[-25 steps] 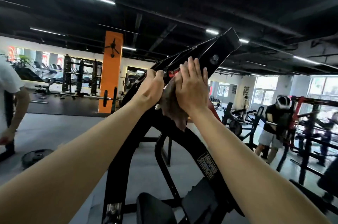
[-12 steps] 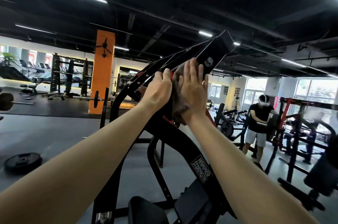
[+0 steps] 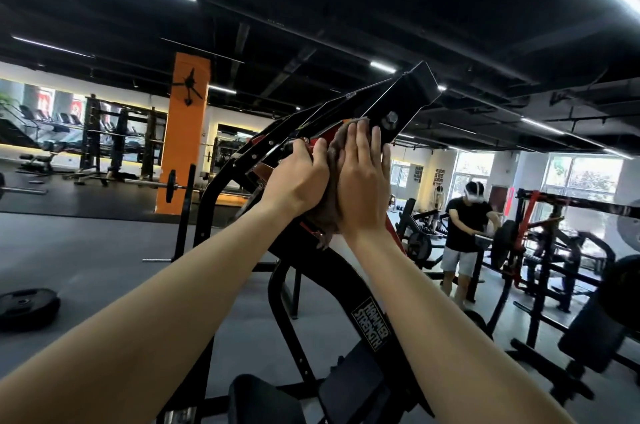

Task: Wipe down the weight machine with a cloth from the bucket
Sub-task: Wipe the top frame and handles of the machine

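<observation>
Far to the left we see a black weight plate lying flat on the grey floor. Further in stands an orange pillar, with a barbell carrying a plate just in front of it.

Both our bare forearms reach up from the bottom edge toward the middle. There the black weight machine raises a sloping beam up and to the right. Our left hand sits on the left side of that beam with its fingers curled over the edge, gripping the frame. The fingertips are hidden behind the metal. Its thumb side lies against the cloth, a brownish rag pressed to the beam between our two hands, with a loose corner hanging below our wrists. Our right hand lies flat on the cloth, fingers straight and close together, pointing up along the beam. Their tips reach just below a hex bolt near the beam's upper end.

Lower down, the same frame carries a white label that reads upside down to us. A dark seat pad sits at the bottom edge.

To the right, well apart from us, another person in a black shirt, pale shorts and a white headset bends over a red and black machine. Bright windows fill the far right wall.
</observation>
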Motion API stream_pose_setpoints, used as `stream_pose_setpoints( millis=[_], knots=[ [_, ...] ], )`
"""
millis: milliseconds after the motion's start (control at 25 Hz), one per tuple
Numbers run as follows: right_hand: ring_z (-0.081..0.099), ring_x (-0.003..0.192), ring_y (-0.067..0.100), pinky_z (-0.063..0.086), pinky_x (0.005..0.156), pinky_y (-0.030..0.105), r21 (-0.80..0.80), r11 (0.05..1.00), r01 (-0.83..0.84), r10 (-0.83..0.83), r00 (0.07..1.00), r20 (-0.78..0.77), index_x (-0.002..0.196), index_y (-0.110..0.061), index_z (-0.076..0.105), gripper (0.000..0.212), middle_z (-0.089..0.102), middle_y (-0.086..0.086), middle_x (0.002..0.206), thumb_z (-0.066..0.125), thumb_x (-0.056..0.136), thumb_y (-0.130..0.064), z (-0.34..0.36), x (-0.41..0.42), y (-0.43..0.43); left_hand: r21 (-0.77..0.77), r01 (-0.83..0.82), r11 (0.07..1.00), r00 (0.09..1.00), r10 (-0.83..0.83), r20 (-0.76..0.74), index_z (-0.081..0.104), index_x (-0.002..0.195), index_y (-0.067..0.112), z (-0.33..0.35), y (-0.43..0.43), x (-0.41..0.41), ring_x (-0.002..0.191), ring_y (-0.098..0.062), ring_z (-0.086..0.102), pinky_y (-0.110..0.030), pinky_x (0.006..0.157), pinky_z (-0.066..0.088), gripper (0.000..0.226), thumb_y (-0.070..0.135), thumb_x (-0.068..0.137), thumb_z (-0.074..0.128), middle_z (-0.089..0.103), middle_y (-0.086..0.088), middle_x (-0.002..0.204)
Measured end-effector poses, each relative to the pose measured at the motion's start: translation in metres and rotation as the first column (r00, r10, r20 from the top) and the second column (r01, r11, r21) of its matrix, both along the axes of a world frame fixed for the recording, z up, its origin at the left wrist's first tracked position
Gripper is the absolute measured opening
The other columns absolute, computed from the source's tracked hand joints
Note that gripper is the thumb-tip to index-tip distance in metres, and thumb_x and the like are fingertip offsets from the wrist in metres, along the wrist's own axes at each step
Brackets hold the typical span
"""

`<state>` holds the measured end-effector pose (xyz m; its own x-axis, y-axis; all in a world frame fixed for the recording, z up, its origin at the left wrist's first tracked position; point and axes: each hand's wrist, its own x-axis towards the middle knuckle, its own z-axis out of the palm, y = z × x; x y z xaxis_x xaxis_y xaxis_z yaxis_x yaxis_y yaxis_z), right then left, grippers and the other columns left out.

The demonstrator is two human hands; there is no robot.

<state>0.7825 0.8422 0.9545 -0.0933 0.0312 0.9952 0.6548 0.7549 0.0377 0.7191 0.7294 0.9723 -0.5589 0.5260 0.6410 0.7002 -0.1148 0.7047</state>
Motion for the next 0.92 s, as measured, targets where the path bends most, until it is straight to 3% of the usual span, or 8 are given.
stream_pose_setpoints(
  millis=[120, 200, 280, 480, 560, 640, 800, 920],
  knots=[
    [0.035, 0.150, 0.034, 0.029, 0.123, 0.049, -0.011, 0.997, 0.077, -0.077, 0.997, -0.031, 0.151, -0.004, 0.046, 0.049, 0.048, 0.013, 0.156, 0.035, 0.111, -0.031, 0.018, 0.008, 0.006, -0.014, 0.005, 1.000, 1.000, -0.005, -0.024, 0.045, 0.120, 0.016, 0.000, -0.001, 0.000, 0.109, -0.028, 0.058, -0.043, 0.092, 0.042, 0.049, 0.058, 0.105, 0.025, 0.059, -0.004, 0.107],
    [0.043, 0.145, 0.037, 0.035, 0.120, 0.049, -0.179, 0.983, -0.029, -0.002, 0.985, -0.173, 0.147, 0.000, 0.049, 0.049, 0.052, 0.018, 0.151, 0.040, 0.109, -0.030, 0.015, -0.006, -0.004, -0.012, -0.017, 1.000, 0.999, 0.017, -0.044, 0.045, 0.121, 0.015, 0.000, -0.001, 0.001, 0.111, -0.030, 0.058, -0.042, 0.091, 0.041, 0.048, 0.057, 0.106, 0.027, 0.062, -0.008, 0.113],
    [0.048, 0.141, 0.038, 0.039, 0.117, 0.048, -0.242, 0.961, -0.136, 0.076, 0.967, -0.242, 0.146, 0.004, 0.048, 0.048, 0.053, 0.024, 0.148, 0.048, 0.108, -0.026, 0.002, -0.017, -0.014, -0.019, -0.041, 0.999, 0.997, 0.040, -0.061, 0.045, 0.119, 0.015, 0.000, 0.000, 0.001, 0.110, -0.031, 0.059, -0.043, 0.092, 0.043, 0.047, 0.056, 0.106, 0.026, 0.062, -0.009, 0.111],
    [0.044, 0.145, 0.037, 0.037, 0.120, 0.047, -0.210, 0.972, -0.106, 0.067, 0.981, -0.184, 0.148, 0.005, 0.044, 0.054, 0.052, 0.024, 0.149, 0.036, 0.110, -0.032, 0.002, 0.002, 0.000, -0.024, -0.068, 0.997, 0.995, 0.066, -0.076, 0.043, 0.115, 0.018, -0.001, 0.003, 0.001, 0.102, -0.032, 0.061, -0.047, 0.092, 0.047, 0.044, 0.057, 0.105, 0.025, 0.064, -0.008, 0.105],
    [0.036, 0.149, 0.034, 0.031, 0.123, 0.044, -0.303, 0.919, -0.252, 0.180, 0.952, -0.247, 0.153, 0.002, 0.037, 0.056, 0.042, 0.021, 0.158, 0.032, 0.110, -0.034, 0.002, -0.002, -0.010, -0.021, -0.080, 0.997, 0.994, 0.078, -0.080, 0.043, 0.114, 0.018, -0.001, 0.003, 0.002, 0.097, -0.029, 0.062, -0.043, 0.086, 0.047, 0.042, 0.056, 0.106, 0.026, 0.062, -0.004, 0.097],
    [0.036, 0.150, 0.032, 0.028, 0.124, 0.040, -0.288, 0.900, -0.328, 0.250, 0.928, -0.276, 0.154, 0.001, 0.038, 0.057, 0.041, 0.019, 0.159, 0.031, 0.109, -0.033, -0.010, -0.004, -0.015, -0.017, -0.088, 0.996, 0.993, 0.087, -0.076, 0.044, 0.113, 0.017, 0.000, 0.003, 0.003, 0.092, -0.025, 0.062, -0.041, 0.079, 0.044, 0.042, 0.055, 0.106, 0.026, 0.061, -0.002, 0.093],
    [0.043, 0.146, 0.033, 0.034, 0.122, 0.044, -0.157, 0.969, -0.192, 0.168, 0.974, -0.153, 0.150, -0.001, 0.046, 0.048, 0.048, 0.016, 0.155, 0.042, 0.108, -0.023, -0.017, 0.014, 0.019, -0.012, -0.088, 0.996, 0.992, 0.086, -0.092, 0.045, 0.115, 0.016, -0.001, 0.005, 0.003, 0.086, -0.022, 0.060, -0.039, 0.070, 0.041, 0.044, 0.055, 0.107, 0.025, 0.061, -0.003, 0.092],
    [0.040, 0.147, 0.033, 0.033, 0.123, 0.044, -0.245, 0.915, -0.320, 0.256, 0.931, -0.258, 0.150, 0.001, 0.046, 0.048, 0.046, 0.017, 0.156, 0.036, 0.107, -0.017, -0.011, 0.010, 0.011, -0.017, -0.094, 0.995, 0.992, 0.092, -0.082, 0.045, 0.116, 0.015, -0.001, 0.005, 0.005, 0.090, -0.021, 0.059, -0.041, 0.079, 0.043, 0.045, 0.054, 0.107, 0.024, 0.058, 0.001, 0.091]
  ],
)
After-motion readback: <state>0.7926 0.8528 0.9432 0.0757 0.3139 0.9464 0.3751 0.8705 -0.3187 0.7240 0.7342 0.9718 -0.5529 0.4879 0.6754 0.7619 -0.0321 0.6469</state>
